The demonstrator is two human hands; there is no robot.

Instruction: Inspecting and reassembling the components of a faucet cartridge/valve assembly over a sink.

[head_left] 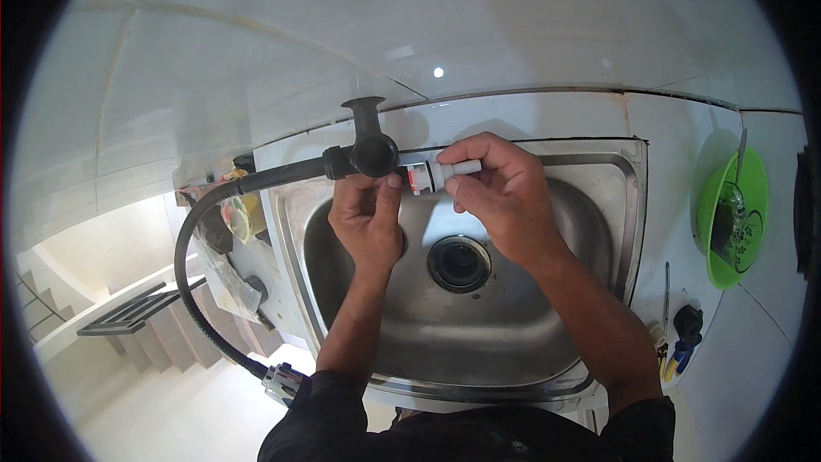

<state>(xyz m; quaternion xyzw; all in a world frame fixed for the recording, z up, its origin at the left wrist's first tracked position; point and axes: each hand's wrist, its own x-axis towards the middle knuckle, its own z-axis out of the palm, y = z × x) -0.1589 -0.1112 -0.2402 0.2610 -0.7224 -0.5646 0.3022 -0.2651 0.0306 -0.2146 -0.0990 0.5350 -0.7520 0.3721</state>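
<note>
A black faucet [374, 154] juts from the tiled wall over a steel sink [445, 351], its long flexible spout curving away to the left. My right hand [511, 197] pinches a white plastic faucet cartridge [436, 176] by its stem side, thumb below and fingers above. The cartridge lies level, with a dark ring round it and red at its left end, just right of the faucet body. Close under the faucet body, my left hand [369, 216] has thumb and fingers curled together. What these fingertips hold, if anything, is too hidden to make out.
The sink drain [459, 264] lies below my hands. On the right counter are a green bowl [744, 222] with a glass-like item in it, a screwdriver [667, 291] and blue-and-yellow-handled pliers [680, 355]. A chrome spout head [285, 383] hangs lower left, and plastic bags [231, 282] lie left of the sink.
</note>
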